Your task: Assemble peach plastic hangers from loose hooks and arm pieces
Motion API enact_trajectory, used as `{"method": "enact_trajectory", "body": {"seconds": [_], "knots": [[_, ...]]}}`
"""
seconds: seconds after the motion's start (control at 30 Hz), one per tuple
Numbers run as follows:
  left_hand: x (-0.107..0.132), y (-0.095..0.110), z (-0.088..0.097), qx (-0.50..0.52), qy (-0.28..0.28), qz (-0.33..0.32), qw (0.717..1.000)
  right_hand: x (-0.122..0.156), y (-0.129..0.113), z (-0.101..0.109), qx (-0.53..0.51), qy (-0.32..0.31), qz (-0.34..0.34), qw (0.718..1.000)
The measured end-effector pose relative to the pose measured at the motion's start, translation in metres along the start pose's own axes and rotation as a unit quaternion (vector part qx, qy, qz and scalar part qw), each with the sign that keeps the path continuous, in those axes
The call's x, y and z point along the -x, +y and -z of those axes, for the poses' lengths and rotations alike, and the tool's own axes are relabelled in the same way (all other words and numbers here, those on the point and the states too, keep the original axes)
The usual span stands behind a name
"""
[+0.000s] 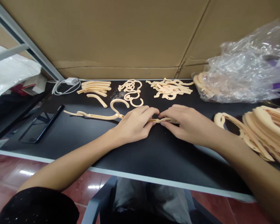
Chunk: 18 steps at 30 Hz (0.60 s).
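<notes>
Closest to the camera, a black sleeve (35, 207) edged the view above a glossy red tiled floor (21, 174), and my bare forearms reached across a black tabletop (67, 137). My left hand (133, 123) and right hand (189, 124) met near the table's middle, their fingers (151, 111) closed and pinching a cream plastic hanger (93, 116), whose long arm ran left with a hook curving up beside my left hand. Ahead lay cream plastic strips (94, 87), a tangle of hooks (132, 90) and a heap of small pieces (170, 88). Stacked hanger bodies (268, 130) sat right of my right hand, below a crumpled clear plastic bag (245, 68). A smartphone (43, 124) lay far left.
</notes>
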<state>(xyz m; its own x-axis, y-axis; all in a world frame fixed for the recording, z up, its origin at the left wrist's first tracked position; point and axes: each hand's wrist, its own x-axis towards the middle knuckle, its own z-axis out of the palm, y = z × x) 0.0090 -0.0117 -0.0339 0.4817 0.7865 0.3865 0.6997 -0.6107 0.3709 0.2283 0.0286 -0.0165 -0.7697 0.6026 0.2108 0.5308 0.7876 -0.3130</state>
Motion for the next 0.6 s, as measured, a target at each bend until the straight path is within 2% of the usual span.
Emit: {"method": "enact_trajectory", "body": {"seconds": [0.17,0.4,0.6], "knots": [[0.0005,-0.0021,-0.0014,-0.024,0.003,-0.005,1.0,-0.0001,0.0064,-0.002,-0.019,0.009,-0.005,1.0],[0.0008,-0.0039,-0.0025,-0.007,-0.01,0.003,1.0,-0.0016,0.0052,0.0022,-0.031,0.0,-0.014,0.999],[0.0006,0.0019,-0.0002,-0.025,-0.024,0.017,0.999,-0.0033,0.0047,0.0011,-0.034,-0.016,-0.001,0.999]]}}
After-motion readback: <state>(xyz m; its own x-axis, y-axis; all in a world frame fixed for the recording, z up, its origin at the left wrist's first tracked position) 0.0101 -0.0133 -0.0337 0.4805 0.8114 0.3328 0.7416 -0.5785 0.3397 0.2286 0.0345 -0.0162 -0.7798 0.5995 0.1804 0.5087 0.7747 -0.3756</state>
